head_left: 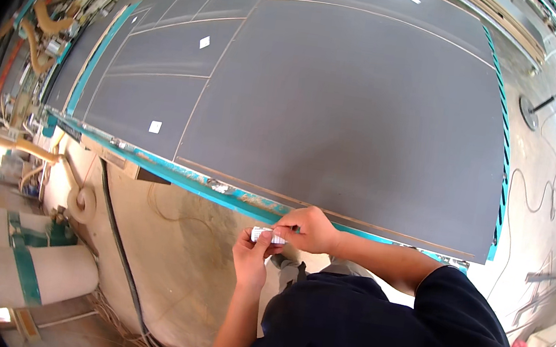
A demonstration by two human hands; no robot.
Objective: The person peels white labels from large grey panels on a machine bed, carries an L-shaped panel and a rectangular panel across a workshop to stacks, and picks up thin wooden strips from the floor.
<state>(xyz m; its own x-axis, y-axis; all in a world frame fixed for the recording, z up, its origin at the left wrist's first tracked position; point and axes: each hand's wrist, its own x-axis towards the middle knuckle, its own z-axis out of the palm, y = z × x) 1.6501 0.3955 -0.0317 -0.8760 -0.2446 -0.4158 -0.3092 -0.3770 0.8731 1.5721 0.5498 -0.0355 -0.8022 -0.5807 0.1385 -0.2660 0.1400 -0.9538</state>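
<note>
The teal near edge of the surface (179,177) runs from the middle left of the frame down to the lower right, passing just beyond the hands. Its right edge is a teal strip with dark slanted marks (502,117), curving down the right of the frame. Dark grey panels (364,107) cover most of the surface, split by thin pale seams, with a large unbroken stretch right of centre. Small white labels (204,42) lie on several panels at upper left and top.

At bottom centre, in front of the near edge, a small white roll (259,234) sits in the left hand (251,260), its fingers closed around it. The right hand (314,232) has its fingers drawn narrow at the roll's right end; whether they grip part of it I cannot tell.

Bare floor (174,265) opens at lower centre-left, crossed by a black hose (116,240). Farther left, a pale cylinder with a green band (57,276) takes up the lower-left corner. At upper right stand a fan (530,113) and, below it, a loose cable (535,211) on the floor.
</note>
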